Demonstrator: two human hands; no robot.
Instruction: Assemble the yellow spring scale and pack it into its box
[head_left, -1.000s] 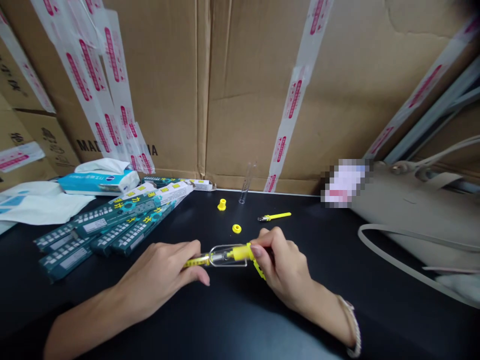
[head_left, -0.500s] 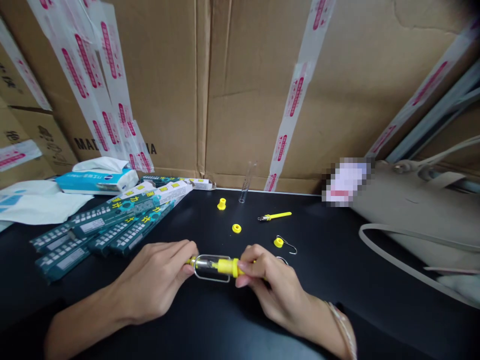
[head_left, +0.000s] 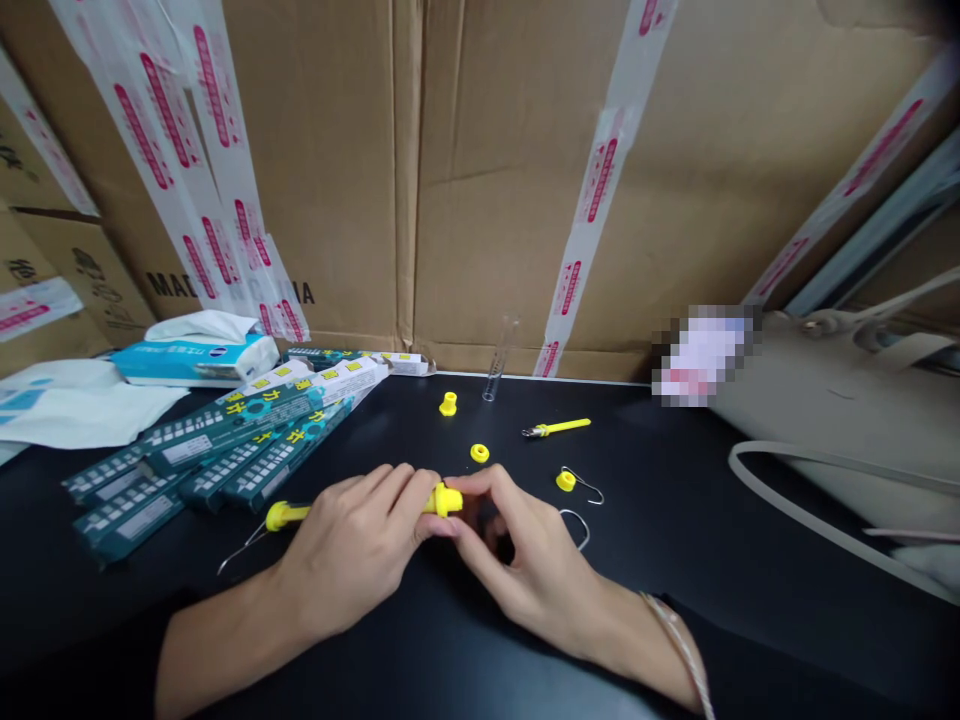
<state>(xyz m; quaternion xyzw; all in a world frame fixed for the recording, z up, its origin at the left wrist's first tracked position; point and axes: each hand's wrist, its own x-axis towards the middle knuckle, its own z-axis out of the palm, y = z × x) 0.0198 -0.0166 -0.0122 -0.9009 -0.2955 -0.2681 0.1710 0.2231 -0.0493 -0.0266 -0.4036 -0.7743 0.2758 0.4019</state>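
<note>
While both hands meet at desk centre, left hand (head_left: 352, 550) and right hand (head_left: 517, 560) pinch a slim yellow plastic spring scale with wire hook (head_left: 442, 500); judged step: fitting its end cap, needing a straight push next. Matte black desk (head_left: 675, 560); small yellow plastic ring (head_left: 479, 453) beyond; glossy teal cardboard cartons (head_left: 217, 450) far left.

Teal boxes (head_left: 217, 440) lie left; tissue pack (head_left: 196, 358) behind; beige bag (head_left: 832, 420) right.
</note>
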